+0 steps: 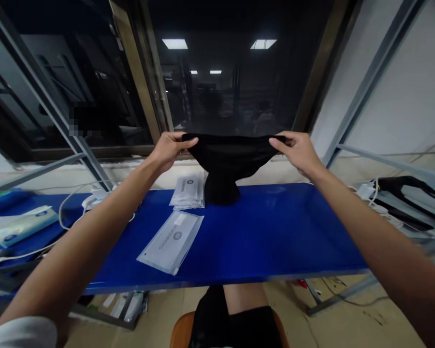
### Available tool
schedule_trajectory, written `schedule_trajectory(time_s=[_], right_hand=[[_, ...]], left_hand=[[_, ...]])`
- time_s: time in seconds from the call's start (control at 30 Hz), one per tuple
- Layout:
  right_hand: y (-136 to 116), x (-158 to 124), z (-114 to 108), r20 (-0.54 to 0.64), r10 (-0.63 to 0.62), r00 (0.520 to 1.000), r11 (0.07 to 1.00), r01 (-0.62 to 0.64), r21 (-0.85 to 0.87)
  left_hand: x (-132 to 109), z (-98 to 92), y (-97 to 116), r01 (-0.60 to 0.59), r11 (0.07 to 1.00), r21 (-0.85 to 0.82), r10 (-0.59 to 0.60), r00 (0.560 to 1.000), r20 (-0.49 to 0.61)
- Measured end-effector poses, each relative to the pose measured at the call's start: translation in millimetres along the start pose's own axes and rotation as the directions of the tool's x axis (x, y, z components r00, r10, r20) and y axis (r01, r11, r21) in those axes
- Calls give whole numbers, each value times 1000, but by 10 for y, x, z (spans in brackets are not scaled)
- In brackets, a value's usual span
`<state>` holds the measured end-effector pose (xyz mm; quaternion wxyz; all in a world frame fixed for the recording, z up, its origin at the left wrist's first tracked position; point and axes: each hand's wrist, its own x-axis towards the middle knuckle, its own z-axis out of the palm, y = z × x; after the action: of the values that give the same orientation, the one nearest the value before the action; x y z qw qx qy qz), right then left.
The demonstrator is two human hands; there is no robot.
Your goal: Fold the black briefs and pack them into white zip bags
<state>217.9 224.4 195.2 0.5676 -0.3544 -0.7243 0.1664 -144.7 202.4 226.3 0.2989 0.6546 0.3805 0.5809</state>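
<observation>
A pair of black briefs (226, 157) hangs in the air above the blue table (275, 232), its waistband stretched nearly straight between my hands. My left hand (172, 147) pinches one end of the waistband, and my right hand (293, 147) pinches the other, thumbs toward me. The narrow lower part dangles near the table's back edge; whether it touches the tabletop I cannot tell. Left of it lies a stack of frosted zip bags (189, 189) with printed lettering. Closer to me, a single frosted zip bag (171, 240) lies flat.
A tissue pack (23, 226) and white cables lie at the left end. On the right are a white plug (365, 191) and a black frame-like object (413, 186). Grey metal posts (369, 82) flank the table, and a dark window (235, 72) stands behind it.
</observation>
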Motion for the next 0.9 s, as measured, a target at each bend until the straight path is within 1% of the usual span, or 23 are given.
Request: schedule_trajectory(time_s=[0.07, 0.1, 0.13, 0.17, 0.2, 0.23, 0.27, 0.3, 0.33, 0.37, 0.4, 0.43, 0.47, 0.5, 0.53, 0.57, 0.6, 0.67, 0.73, 0.8, 0.9], right_hand=[[-127, -134, -169, 59, -86, 995, 987, 93, -130], [-179, -239, -254, 119, -99, 988, 975, 120, -187], [-222, -366, -335, 205, -92, 975, 965, 138, -224], [-255, -508, -411, 310, -64, 949, 959, 145, -245], [-281, -659, -481, 430, -16, 903, 955, 141, -260], [-302, -810, -544, 548, 47, 835, 952, 128, -277], [-319, -952, -597, 647, 120, 753, 948, 107, -301], [-330, -1078, -636, 716, 195, 670, 941, 77, -328], [-330, -1183, -653, 753, 262, 603, 934, 38, -355], [-315, -1264, -638, 765, 311, 564, 929, -10, -371], [-279, -1321, -585, 756, 343, 557, 926, -64, -372], [-217, -1358, -489, 728, 364, 581, 924, -128, -360], [-128, -1376, -350, 676, 395, 622, 916, -212, -340], [-14, -1379, -174, 614, 420, 668, 907, -284, -312], [120, -1369, 32, 545, 473, 693, 881, -384, -276], [266, -1349, 252, 463, 578, 672, 812, -530, -244], [415, -1319, 473, 441, 624, 645, 774, -586, -238], [687, -1237, 860, 410, 675, 613, 727, -647, -230], [886, -1146, 1106, 406, 695, 594, 703, -679, -211], [1003, -1072, 1185, 440, 690, 575, 689, -708, -156], [1071, -1014, 1077, 523, 650, 551, 652, -758, -11]], left_hand=[[-195, -39, 88, -35, 997, 75, 29, 996, 79], [-346, -50, 126, -43, 990, 132, 25, 990, 139], [-524, -53, 158, -50, 980, 195, 8, 977, 213], [-721, -49, 182, -53, 965, 258, -31, 950, 310], [-924, -39, 198, -56, 949, 310, -82, 906, 415], [-1121, -23, 204, -54, 933, 356, -155, 831, 535], [-1299, -3, 198, -47, 921, 386, -231, 732, 641], [-1447, 20, 175, -35, 912, 408, -289, 650, 703], [-1556, 48, 131, -24, 903, 429, -330, 601, 728], [-1621, 82, 61, -15, 893, 450, -349, 608, 713], [-1642, 125, -37, -8, 878, 479, -354, 661, 661], [-1621, 180, -163, 2, 855, 519, -352, 737, 577], [-1563, 250, -312, 19, 825, 564, -343, 810, 475], [-1475, 335, -477, 48, 791, 610, -343, 860, 378], [-1365, 435, -648, 88, 754, 651, -356, 888, 291], [-1239, 547, -815, 113, 735, 668, -365, 897, 250], [-1105, 665, -972, 130, 724, 677, -375, 898, 229], [-837, 886, -1231, 167, 711, 683, -409, 888, 208], [-602, 1038, -1410, 228, 698, 679, -470, 861, 195], [-426, 1085, -1517, 304, 687, 660, -539, 822, 182], [-293, 999, -1580, 414, 695, 588, -602, 782, 162]])
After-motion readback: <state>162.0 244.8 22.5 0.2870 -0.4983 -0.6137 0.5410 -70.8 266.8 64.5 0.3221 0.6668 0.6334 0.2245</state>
